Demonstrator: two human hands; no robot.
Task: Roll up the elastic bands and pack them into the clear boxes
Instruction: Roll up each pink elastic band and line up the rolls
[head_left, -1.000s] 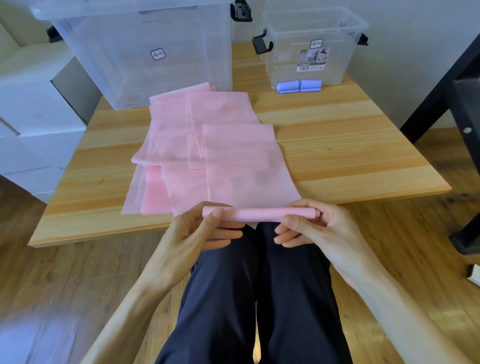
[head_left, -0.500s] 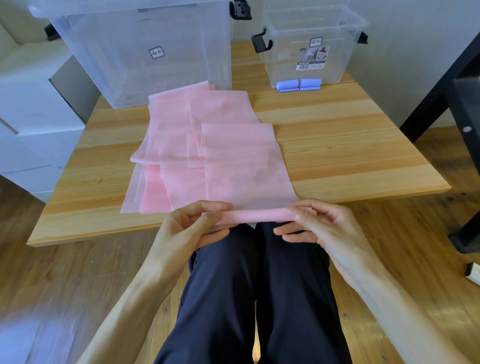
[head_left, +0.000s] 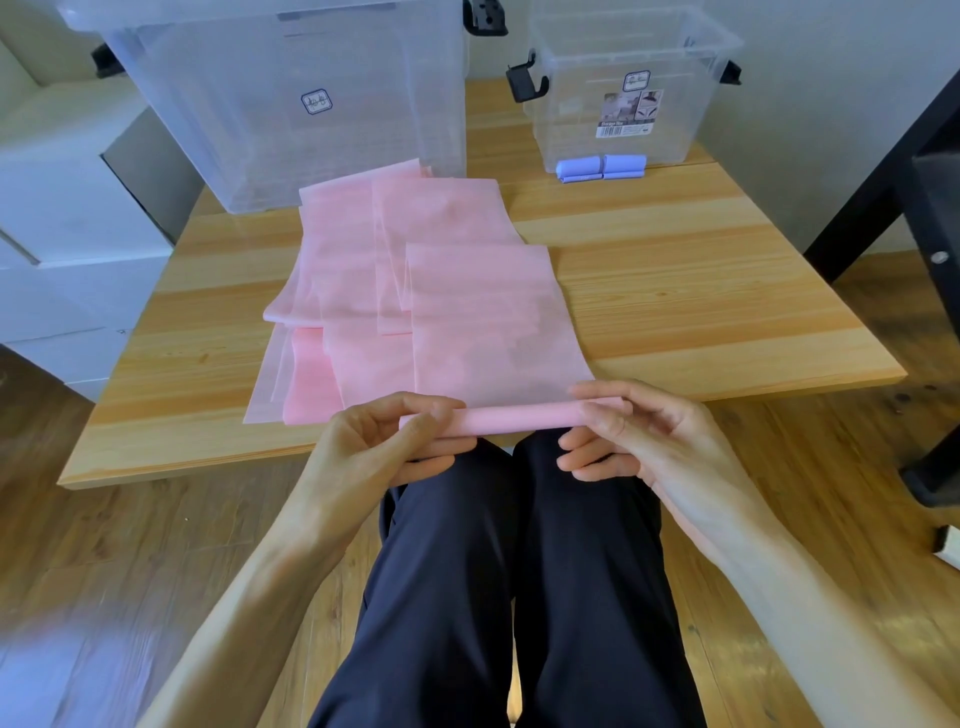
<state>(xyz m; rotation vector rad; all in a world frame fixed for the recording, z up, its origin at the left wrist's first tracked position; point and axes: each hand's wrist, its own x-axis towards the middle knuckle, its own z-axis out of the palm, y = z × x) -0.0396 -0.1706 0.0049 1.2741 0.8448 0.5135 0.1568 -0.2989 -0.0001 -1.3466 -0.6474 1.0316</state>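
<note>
At the lower centre of the frame, a pink elastic band (head_left: 493, 322) has its near end wound into a tight, smooth roll (head_left: 514, 418), a slim even tube lying crosswise just off the near edge of the counter (head_left: 701, 291). The left hand (head_left: 384, 447) pinches the roll's left end, thumb on top and fingers curled beneath; the right hand (head_left: 644, 441) grips the right end the same way. The unrolled length runs flat up the counter, thin, matte and slightly translucent.

It overlaps a loose spread of other pink bands (head_left: 353, 291) in the middle of the frame, flat rectangular sheets layered askew, their edges showing through one another. The counter is pale wood with a clear striped grain.

At the upper left stands a large clear box (head_left: 291, 104), ribbed plastic with black latches; its contents look like nothing, though the hazy walls make that hard to judge. At the upper right a smaller clear box (head_left: 623, 88) bears a barcode label. Two lavender rolls (head_left: 600, 167) sit low at its front, apparently inside against the wall.
</note>
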